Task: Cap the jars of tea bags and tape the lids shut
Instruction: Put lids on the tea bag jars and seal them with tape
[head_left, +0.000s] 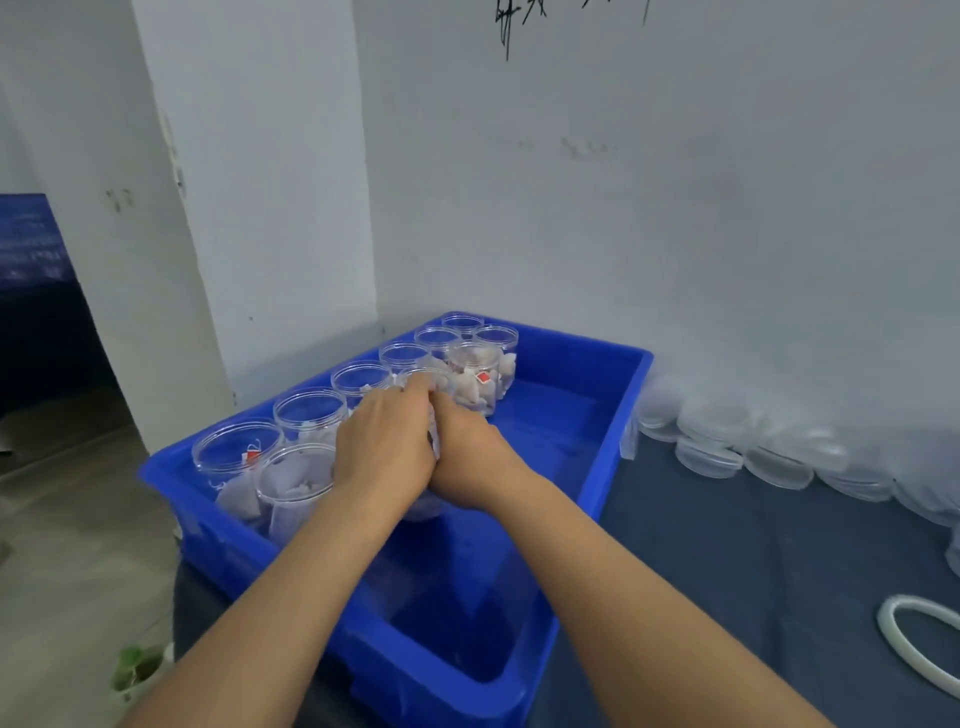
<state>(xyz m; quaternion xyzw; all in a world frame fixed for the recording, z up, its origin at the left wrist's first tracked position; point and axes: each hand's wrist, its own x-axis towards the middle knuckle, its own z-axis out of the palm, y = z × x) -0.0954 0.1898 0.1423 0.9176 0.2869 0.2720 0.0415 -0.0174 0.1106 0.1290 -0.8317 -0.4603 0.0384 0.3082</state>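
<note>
Several clear plastic jars of tea bags stand in a blue crate (587, 467), in rows along its left side. Both my hands are inside the crate, close together over one jar (426, 506) that they mostly hide. My left hand (384, 441) curls over its top and left side. My right hand (467, 457) wraps its right side. An open jar (296, 483) stands just left of my hands, and a filled jar with a red tag (475, 376) stands just beyond them. Whether the held jar has a lid on it is hidden.
Stacks of clear lids (779, 452) lie along the wall on the dark blue table (727, 571) to the right of the crate. A white tape ring (919, 644) lies at the right edge. White walls stand close behind and left.
</note>
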